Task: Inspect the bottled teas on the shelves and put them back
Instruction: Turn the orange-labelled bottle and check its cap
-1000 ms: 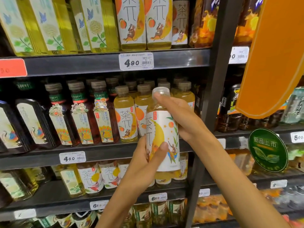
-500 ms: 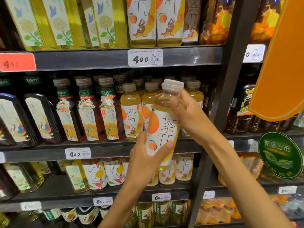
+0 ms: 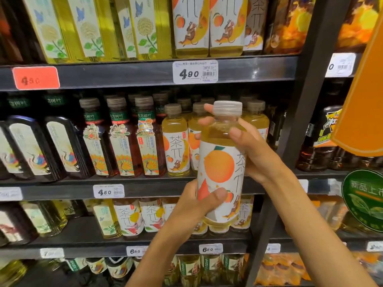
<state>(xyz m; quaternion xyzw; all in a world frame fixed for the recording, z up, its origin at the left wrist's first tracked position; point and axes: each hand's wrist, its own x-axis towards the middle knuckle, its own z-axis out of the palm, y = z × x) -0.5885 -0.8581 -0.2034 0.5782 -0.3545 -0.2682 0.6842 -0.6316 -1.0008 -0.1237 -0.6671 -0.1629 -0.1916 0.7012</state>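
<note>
- Before the middle shelf (image 3: pixel 157 188), a bottle (image 3: pixel 220 162) is held upright, clear of the shelf, in front of the row of matching yellow teas (image 3: pixel 175 139).
- Bottle: pale cap, yellow-green tea, white label with a large orange fruit, a small monkey figure low down, and the characters 茶π running down its right edge.
- Left hand (image 3: pixel 199 204): fingers curled round the lower label, thumb lying across the front; it grips the bottle from below left.
- Right hand (image 3: pixel 251 154): wrapped round the shoulder and neck, thumb on the front just under the cap, fingertips (image 3: pixel 208 108) showing past the left side of the cap.
- Middle shelf, left to right: dark bottles with crane labels (image 3: pixel 62 150); brown teas (image 3: pixel 122 141) with green neck bands reading 东方树叶 and peacock labels; then the 茶π row.
- Price tags: red tag (image 3: pixel 35 78) reads roughly "450", blurred; white tag (image 3: pixel 195 71) reads "490"; tag (image 3: pixel 108 191) under the brown teas reads "480"; two lower tags (image 3: pixel 210 248) read "650".
- Top shelf: yellow bottles with butterfly and flower labels (image 3: pixel 87 27), then 茶π bottles (image 3: pixel 191 23) with peach and monkey.
- Right bay: round green sign (image 3: pixel 362 200) reading 新品上市, partly cut off; orange panel (image 3: pixel 361 112) at the frame edge.
</note>
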